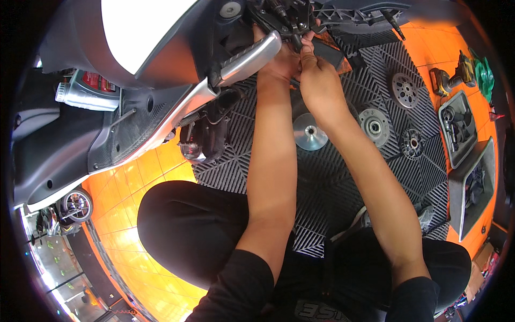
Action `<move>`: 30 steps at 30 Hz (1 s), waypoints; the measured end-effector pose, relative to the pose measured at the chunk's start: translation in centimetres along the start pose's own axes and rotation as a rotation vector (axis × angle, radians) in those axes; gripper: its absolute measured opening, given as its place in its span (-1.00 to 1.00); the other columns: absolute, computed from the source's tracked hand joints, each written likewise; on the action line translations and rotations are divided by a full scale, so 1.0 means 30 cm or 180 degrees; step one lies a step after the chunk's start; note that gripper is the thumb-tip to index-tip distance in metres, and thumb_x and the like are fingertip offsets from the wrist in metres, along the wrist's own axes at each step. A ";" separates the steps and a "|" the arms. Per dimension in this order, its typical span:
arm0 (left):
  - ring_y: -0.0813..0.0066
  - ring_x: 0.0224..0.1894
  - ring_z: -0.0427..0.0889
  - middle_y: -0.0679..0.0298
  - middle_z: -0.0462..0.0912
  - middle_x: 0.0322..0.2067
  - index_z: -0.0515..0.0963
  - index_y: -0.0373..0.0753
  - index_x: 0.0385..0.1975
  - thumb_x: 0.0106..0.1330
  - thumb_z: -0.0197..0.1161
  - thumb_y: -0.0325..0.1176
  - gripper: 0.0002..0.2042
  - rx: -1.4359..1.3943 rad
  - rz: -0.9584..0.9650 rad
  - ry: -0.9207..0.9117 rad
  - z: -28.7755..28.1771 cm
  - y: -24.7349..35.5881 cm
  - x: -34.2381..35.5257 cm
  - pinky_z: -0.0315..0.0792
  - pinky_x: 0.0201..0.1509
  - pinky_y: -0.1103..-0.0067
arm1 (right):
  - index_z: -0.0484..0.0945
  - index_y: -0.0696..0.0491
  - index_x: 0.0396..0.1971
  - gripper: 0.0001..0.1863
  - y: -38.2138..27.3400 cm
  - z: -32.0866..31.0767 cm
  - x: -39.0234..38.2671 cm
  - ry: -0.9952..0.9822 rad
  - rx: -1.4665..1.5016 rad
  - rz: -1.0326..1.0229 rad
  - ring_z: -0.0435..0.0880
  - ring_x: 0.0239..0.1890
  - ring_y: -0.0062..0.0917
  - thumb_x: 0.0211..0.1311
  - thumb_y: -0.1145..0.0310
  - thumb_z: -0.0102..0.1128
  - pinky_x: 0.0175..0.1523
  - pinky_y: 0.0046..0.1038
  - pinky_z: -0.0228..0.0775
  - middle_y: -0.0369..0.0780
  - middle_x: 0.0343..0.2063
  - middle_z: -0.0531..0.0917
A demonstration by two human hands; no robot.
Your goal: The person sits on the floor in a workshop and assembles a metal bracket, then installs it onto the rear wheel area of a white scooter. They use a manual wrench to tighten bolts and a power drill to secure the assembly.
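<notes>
Both my arms reach up to the underside of a scooter [145,70], at a black bracket with bolts [281,21]. My left hand [278,61] is up against this bracket, beside the silver footrest [252,59]. Its fingers are mostly hidden behind the black parts. Close beside it, my right hand [321,78] is closed, thumb and fingers pressed together at a short dark cylindrical part [296,42]. What lies between those fingers cannot be made out.
On the black ribbed mat [247,139] lie a shiny metal disc [310,132], a grey round plate [374,127], a perforated disc [404,91] and a finned wheel [411,144]. At right are a cordless drill [450,78] and an open tool case [458,129]. A bottle [88,91] rests on the scooter.
</notes>
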State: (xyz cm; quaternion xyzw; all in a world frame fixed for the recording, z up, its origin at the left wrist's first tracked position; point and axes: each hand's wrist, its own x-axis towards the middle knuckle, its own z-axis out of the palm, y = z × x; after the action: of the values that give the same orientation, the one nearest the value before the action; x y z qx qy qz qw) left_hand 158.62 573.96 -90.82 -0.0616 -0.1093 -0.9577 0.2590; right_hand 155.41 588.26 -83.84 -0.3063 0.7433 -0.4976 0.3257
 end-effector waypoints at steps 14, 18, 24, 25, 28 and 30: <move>0.17 -0.18 0.50 -0.14 0.43 0.08 0.29 -0.45 0.18 0.22 -0.16 0.39 -0.11 0.0391 0.0010 -0.0097 0.074 0.030 -0.005 0.45 -0.21 0.45 | 0.30 -0.10 -0.54 -0.61 0.003 -0.038 0.026 -0.2050 0.4200 0.1868 -0.01 -0.73 -0.75 0.47 0.00 -0.20 -0.66 -0.63 -0.23 -0.50 -0.73 0.08; 0.19 -0.20 0.46 -0.16 0.43 0.07 0.25 -0.48 0.21 0.23 -0.14 0.34 -0.12 0.0490 0.0189 0.0144 0.065 0.008 -0.033 0.44 -0.24 0.50 | 0.45 0.00 -0.38 -0.64 -0.084 -0.033 -0.032 -0.0965 0.3210 0.1504 0.11 -0.69 -0.77 0.44 0.03 -0.13 -0.62 -0.69 -0.12 -0.46 -0.70 0.23; 0.22 -0.20 0.49 -0.19 0.49 -0.04 0.36 -0.41 0.09 0.26 -0.10 0.27 -0.25 -0.0169 0.0356 0.0417 0.127 -0.051 -0.044 0.48 -0.24 0.52 | 0.48 0.30 -0.25 -0.55 0.008 0.012 -0.040 0.0537 -0.0242 -0.0791 0.65 -0.41 -0.27 0.36 0.12 -0.04 -0.27 -0.31 0.40 0.01 -0.53 0.60; 0.23 -0.21 0.50 -0.18 0.49 -0.06 0.38 -0.41 0.08 0.28 -0.13 0.26 -0.26 -0.0206 0.0313 0.0523 0.135 -0.045 -0.052 0.48 -0.20 0.52 | 0.50 0.33 -0.25 -0.55 -0.014 0.011 -0.047 0.0484 -0.0188 -0.0687 0.68 -0.33 -0.18 0.39 0.14 -0.08 -0.20 -0.29 0.42 0.10 -0.48 0.61; 0.23 -0.23 0.50 -0.16 0.49 -0.06 0.39 -0.40 0.09 0.29 -0.14 0.26 -0.26 -0.0038 0.0523 0.0606 0.144 -0.050 -0.053 0.48 -0.19 0.49 | 0.53 0.31 -0.30 -0.55 -0.018 0.000 -0.004 0.0039 0.0028 -0.0448 0.65 -0.40 -0.28 0.41 0.16 -0.11 -0.23 -0.34 0.40 -0.01 -0.53 0.61; 0.09 0.11 0.41 -0.06 0.32 0.22 0.14 -0.45 0.27 0.30 -0.13 0.14 -0.25 -0.0005 0.0426 0.0132 0.131 -0.034 -0.059 0.40 -0.08 0.47 | 0.54 0.29 -0.34 -0.54 -0.013 0.012 0.017 0.0010 0.0234 -0.0348 0.58 -0.46 -0.37 0.43 0.15 -0.12 -0.27 -0.38 0.37 -0.11 -0.57 0.57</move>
State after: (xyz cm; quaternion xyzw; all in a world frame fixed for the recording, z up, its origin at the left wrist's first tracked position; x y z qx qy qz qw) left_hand 159.85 576.63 -87.50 -0.0491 -0.0987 -0.9394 0.3246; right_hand 155.44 587.54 -83.68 -0.3335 0.7072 -0.5421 0.3079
